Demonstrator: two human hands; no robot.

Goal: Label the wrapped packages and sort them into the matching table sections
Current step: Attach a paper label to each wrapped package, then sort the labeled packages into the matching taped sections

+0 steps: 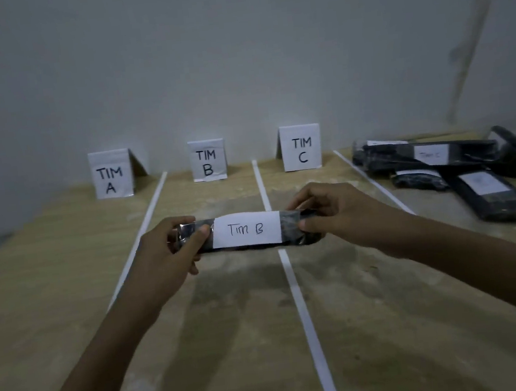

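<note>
The left hand (167,254) grasps the nine o'clock end and the right hand (333,215) the three o'clock end of a black wrapped package (288,225) labelled "Tim B", held above the table (51,283), with the TIM B sign (207,160) at eleven o'clock.

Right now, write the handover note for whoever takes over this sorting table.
Left hand: grips the left end of the wrapped package.
Right hand: grips its right end.
Package: held above the table, over the tape line between the B and C sections; marked "Tim B".
Done: this package is labelled.
Left: set it in the section in front of the TIM B sign. Then sort the pile of packages lying beyond the rightmost tape line; several are already labelled, but most of the writing is too blurred to read.
</note>
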